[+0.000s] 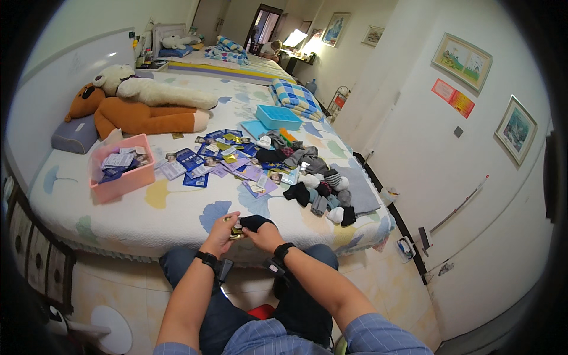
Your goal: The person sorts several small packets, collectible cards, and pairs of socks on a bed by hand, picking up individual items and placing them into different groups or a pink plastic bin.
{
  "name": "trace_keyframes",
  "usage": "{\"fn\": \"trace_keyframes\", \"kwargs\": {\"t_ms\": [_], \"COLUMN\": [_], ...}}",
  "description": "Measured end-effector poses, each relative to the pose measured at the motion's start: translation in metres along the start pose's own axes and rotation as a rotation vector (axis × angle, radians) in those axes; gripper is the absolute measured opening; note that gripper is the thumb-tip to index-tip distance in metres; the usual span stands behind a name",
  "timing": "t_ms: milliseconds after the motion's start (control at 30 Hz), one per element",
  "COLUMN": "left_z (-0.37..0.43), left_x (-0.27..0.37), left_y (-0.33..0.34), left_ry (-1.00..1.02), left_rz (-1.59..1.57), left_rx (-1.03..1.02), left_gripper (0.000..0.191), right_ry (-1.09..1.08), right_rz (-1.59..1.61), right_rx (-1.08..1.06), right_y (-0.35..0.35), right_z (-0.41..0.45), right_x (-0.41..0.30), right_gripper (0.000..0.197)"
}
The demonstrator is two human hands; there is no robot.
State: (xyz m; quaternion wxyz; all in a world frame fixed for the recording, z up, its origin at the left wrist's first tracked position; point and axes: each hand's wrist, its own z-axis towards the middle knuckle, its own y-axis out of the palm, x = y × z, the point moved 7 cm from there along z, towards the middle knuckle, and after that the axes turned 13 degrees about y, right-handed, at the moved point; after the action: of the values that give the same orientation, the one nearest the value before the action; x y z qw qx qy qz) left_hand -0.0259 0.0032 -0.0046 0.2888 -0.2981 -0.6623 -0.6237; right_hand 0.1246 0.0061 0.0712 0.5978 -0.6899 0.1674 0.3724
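Note:
Close together above the near edge of the bed are both my hands. My left hand [222, 231] holds small gold foil packets [236, 230]. My right hand [265, 236] grips a dark rolled sock [256, 222], which touches the packets. Beyond my hands, blue and purple flat sachets [190, 159] lie in a loose pile with more gold packets among them. A heap of socks [318, 205], black, grey and white, lies to the right, partly on a grey cloth [361, 191]. At the left stands a pink plastic bin [123, 190] holding more sachets.
A blue divided box [278, 118] stands beside its blue lid [254, 129] on the quilt. Two large plush bears [146, 116] lie at the headboard by a grey pillow [75, 134]. Behind is a folded checked quilt [297, 98]. A person [270, 49] is near a lit lamp far back.

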Motion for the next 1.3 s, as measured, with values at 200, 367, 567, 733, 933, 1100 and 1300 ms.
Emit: {"fn": "trace_keyframes", "kwargs": {"t_ms": [200,367,567,733,933,1100,1300], "left_z": [0.014,0.024,0.034,0.031,0.026,0.022,0.023], "left_x": [-0.009,-0.030,-0.047,-0.050,-0.040,-0.033,-0.033], "left_y": [-0.002,-0.012,-0.017,-0.018,-0.003,-0.003,-0.002], "left_ry": [0.071,0.072,0.019,-0.012,-0.023,-0.047,-0.036], "left_rz": [-0.023,0.000,0.150,0.117,0.153,0.200,0.304], "left_rx": [0.060,0.155,0.131,0.141,0.140,0.108,0.187], "left_gripper": [0.036,0.034,0.030,0.031,0.030,0.032,0.033], "right_ry": [-0.100,-0.081,0.033,-0.020,-0.063,-0.071,-0.025], "right_rz": [-0.293,-0.277,-0.304,-0.260,-0.120,0.016,0.078], "right_rx": [-0.060,-0.059,-0.181,-0.173,-0.079,-0.016,-0.080], "right_y": [-0.009,-0.009,-0.007,0.004,0.009,0.023,0.038], "right_z": [0.020,0.022,0.030,0.036,0.034,0.031,0.045], "right_x": [-0.015,-0.008,0.005,0.024,0.049,0.064,0.079], "right_gripper": [0.029,0.029,0.033,0.037,0.040,0.042,0.040]}}
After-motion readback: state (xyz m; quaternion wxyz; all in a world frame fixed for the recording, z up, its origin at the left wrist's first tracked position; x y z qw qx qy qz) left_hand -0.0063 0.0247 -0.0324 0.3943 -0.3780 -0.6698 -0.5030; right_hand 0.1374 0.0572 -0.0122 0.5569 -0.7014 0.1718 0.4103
